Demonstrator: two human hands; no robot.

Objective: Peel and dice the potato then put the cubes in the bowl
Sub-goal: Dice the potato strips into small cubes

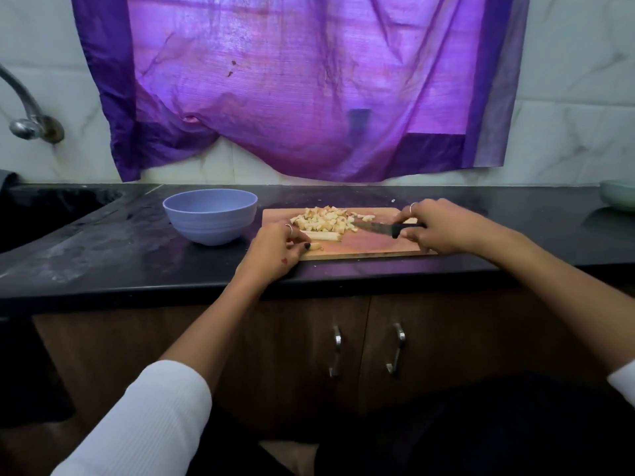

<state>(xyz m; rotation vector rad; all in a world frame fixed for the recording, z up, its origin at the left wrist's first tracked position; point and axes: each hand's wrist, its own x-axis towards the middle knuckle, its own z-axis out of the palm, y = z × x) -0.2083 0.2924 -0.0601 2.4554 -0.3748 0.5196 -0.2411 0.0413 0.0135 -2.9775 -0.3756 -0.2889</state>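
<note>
The right hand (436, 226) wraps its fingers around the black handle of the knife (381, 229), holding the blade low and nearly flat over the cutting board (371, 247), tip aimed left toward the heap. This grip keeps the edge ready for the next crosswise cut. The left hand (275, 247) pinches the near end of the potato sticks (324, 236) with curled fingertips, pinning them against the board so they do not roll (the fingertips sit well left of the blade, which appears deliberate).

The potato cubes (324, 219) lie heaped on the far half of the board, just behind the sticks; a few strays rest near the blade. No cubes are visible in the bowl from this angle, so dicing is judged nearly complete and transfer not yet begun.

The blue bowl (210, 216) stands on the black countertop (120, 249) just beside the board's left edge, placed for a short sweep of cubes. The board's near edge lies close to the counter's front lip, leaving little margin there. Open counter extends right of the board toward a green dish (618, 197); a sink (51, 207) lies left of the bowl.
</note>
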